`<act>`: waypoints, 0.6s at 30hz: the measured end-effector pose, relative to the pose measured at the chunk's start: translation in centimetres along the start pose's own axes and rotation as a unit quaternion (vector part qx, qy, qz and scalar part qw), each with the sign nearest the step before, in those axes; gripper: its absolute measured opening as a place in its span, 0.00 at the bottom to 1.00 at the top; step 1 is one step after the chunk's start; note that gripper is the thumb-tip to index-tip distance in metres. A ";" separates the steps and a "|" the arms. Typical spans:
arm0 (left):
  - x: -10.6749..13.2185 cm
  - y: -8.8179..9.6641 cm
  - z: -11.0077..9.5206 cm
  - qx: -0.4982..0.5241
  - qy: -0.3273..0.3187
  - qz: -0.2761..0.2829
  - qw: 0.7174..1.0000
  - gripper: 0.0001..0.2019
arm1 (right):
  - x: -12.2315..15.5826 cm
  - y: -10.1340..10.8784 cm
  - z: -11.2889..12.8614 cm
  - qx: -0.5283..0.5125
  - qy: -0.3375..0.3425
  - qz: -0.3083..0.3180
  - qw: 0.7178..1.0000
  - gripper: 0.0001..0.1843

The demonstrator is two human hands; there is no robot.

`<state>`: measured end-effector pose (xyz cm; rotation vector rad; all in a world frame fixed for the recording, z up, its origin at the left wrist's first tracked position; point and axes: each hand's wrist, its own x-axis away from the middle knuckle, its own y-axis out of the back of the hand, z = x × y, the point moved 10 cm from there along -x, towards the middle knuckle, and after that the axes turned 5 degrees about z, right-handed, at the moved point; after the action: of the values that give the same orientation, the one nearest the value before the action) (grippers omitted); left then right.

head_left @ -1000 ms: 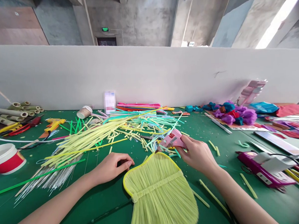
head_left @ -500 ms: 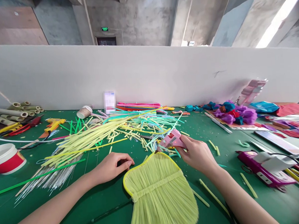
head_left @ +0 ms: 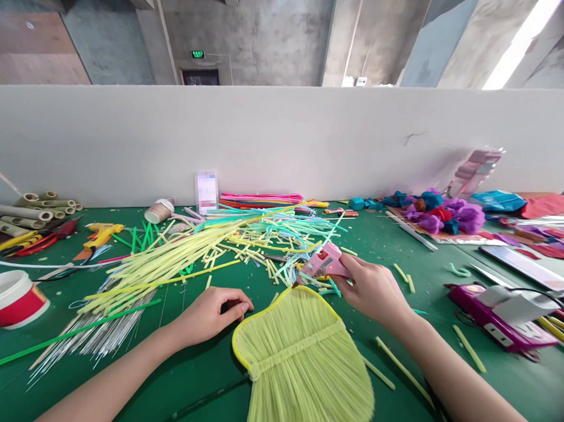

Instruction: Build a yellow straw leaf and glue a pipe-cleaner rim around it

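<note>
In my right hand (head_left: 373, 288) is a pink glue gun (head_left: 323, 263), its nozzle tip at the yellow top edge of a fan-shaped piece (head_left: 299, 355). That piece is made of pale yellow-green strips with a bound band across the middle. A thin dark green stick (head_left: 202, 401) reaches out from its left side. Just left of the piece, my left hand (head_left: 214, 314) rests on the table with loosely bent fingers and nothing visible in them. Its thumb and index finger are a little apart.
Yellow pipe cleaners (head_left: 171, 261) lie heaped behind my hands, with wires (head_left: 99, 337) beside them. A paper cup (head_left: 15, 300) and a yellow glue gun (head_left: 102, 235) stand left. To the right are a purple power strip (head_left: 500, 325), a phone (head_left: 535, 270) and purple flowers (head_left: 466, 217).
</note>
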<state>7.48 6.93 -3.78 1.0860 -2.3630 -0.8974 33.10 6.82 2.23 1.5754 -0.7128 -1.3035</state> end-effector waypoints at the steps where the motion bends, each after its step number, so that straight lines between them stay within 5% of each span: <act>1: 0.0 0.0 0.0 -0.001 0.000 0.000 1.000 0.16 | 0.0 0.0 -0.2 0.002 -0.006 0.003 1.000 0.08; 18: -0.1 0.0 -0.1 -0.008 0.005 0.004 1.000 0.18 | -0.1 0.3 -0.6 -0.015 -0.022 0.022 0.999 0.09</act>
<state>7.57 6.95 -3.73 1.0717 -2.3463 -0.9043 33.65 6.97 2.52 1.5035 -0.7481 -1.3127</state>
